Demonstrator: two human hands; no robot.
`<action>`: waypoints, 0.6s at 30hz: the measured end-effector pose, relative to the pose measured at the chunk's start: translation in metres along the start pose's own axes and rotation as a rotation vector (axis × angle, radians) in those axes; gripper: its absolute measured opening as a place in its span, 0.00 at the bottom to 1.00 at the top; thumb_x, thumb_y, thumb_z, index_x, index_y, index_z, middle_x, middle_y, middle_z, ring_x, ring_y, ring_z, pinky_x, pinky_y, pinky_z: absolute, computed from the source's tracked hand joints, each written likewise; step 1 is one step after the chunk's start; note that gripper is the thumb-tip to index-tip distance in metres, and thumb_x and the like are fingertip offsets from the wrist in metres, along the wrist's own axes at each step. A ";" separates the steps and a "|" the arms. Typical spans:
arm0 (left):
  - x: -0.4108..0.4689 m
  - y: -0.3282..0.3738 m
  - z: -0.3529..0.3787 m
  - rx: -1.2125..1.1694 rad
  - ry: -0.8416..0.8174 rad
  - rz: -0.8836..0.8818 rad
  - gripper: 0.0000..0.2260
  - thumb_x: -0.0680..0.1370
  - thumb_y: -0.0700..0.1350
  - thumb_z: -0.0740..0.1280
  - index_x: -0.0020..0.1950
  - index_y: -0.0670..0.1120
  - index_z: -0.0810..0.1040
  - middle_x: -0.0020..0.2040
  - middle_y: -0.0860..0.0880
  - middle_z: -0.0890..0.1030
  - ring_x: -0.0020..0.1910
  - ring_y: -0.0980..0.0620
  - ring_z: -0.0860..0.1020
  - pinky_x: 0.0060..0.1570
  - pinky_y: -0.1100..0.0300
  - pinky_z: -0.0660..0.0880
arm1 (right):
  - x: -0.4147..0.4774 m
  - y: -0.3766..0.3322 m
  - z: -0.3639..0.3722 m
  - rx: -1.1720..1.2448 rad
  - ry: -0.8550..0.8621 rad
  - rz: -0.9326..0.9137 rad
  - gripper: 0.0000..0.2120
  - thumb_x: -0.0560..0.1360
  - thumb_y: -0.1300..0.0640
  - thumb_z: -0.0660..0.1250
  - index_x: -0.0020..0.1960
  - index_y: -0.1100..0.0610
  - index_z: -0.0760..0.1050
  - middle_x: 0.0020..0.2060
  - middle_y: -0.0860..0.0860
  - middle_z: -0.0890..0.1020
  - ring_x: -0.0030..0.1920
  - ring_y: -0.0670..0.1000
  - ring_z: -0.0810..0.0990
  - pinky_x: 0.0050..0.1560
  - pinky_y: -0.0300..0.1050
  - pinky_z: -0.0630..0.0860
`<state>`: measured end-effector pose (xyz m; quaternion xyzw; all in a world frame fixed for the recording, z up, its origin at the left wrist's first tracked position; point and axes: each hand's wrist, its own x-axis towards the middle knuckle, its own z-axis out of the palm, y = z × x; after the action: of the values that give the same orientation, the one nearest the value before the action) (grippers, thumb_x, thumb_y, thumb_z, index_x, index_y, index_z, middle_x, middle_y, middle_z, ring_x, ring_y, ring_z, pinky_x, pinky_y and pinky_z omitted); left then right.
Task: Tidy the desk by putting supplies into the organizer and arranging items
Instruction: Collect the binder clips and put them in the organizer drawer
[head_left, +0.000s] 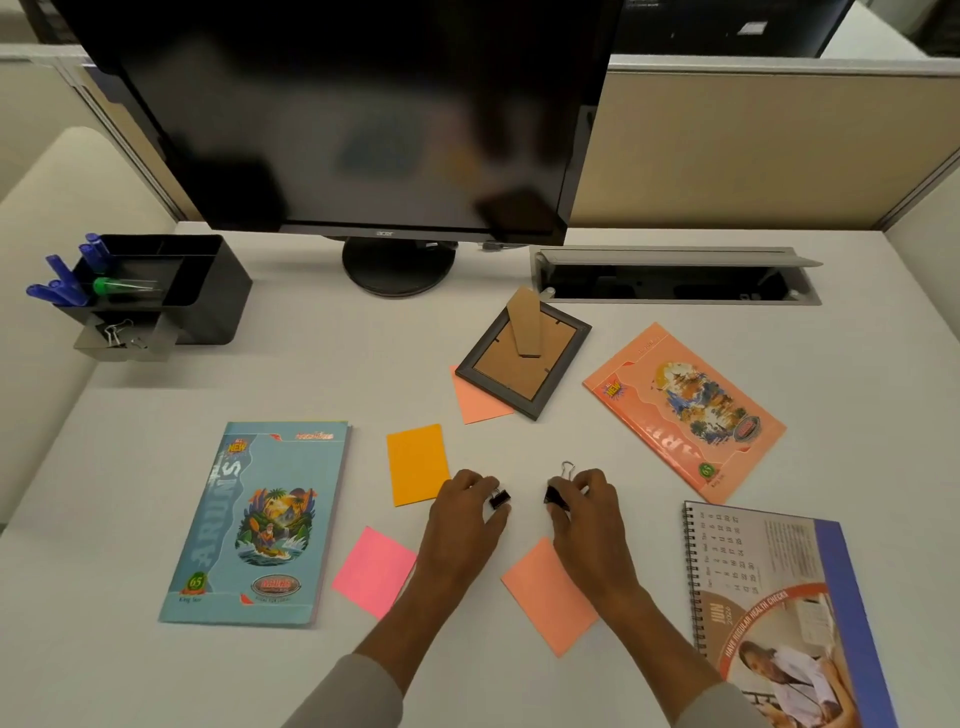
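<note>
A dark monitor (353, 114), its screen black with only blurred reflections, stands at the back of the pale tabletop (311, 364) on a round black stand (397, 270). A small logo sits on the lower bezel. To the right of the stand, a grey cable hatch (675, 285) is sunk into the tabletop, dark inside, with its lid (675, 255) tilted up along the far edge. Behind it runs a beige partition (753, 150) with a grey top rail, and another beige panel (31, 104) closes the left side
</note>
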<state>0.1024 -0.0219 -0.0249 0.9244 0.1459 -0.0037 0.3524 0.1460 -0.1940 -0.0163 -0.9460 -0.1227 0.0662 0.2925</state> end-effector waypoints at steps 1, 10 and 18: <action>0.000 0.000 0.000 0.002 0.003 0.002 0.15 0.79 0.49 0.69 0.65 0.47 0.80 0.57 0.51 0.79 0.58 0.51 0.75 0.55 0.65 0.68 | 0.000 -0.002 0.001 -0.002 -0.013 -0.006 0.07 0.79 0.61 0.65 0.55 0.55 0.79 0.50 0.50 0.70 0.49 0.51 0.71 0.48 0.49 0.76; -0.005 0.001 -0.001 0.193 -0.016 0.142 0.11 0.80 0.39 0.67 0.61 0.43 0.82 0.58 0.45 0.82 0.57 0.45 0.78 0.52 0.56 0.77 | 0.004 -0.014 0.006 0.263 -0.059 -0.066 0.13 0.79 0.65 0.65 0.60 0.52 0.78 0.66 0.49 0.70 0.59 0.47 0.78 0.62 0.42 0.76; 0.000 -0.006 -0.002 0.173 0.030 0.161 0.04 0.77 0.36 0.70 0.51 0.40 0.83 0.46 0.44 0.82 0.43 0.45 0.81 0.40 0.55 0.78 | 0.011 -0.020 0.007 0.432 -0.056 0.044 0.16 0.76 0.67 0.69 0.60 0.52 0.78 0.54 0.46 0.82 0.55 0.44 0.80 0.58 0.32 0.76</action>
<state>0.1006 -0.0165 -0.0275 0.9600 0.0755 0.0257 0.2684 0.1518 -0.1717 -0.0113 -0.8618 -0.0930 0.1235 0.4832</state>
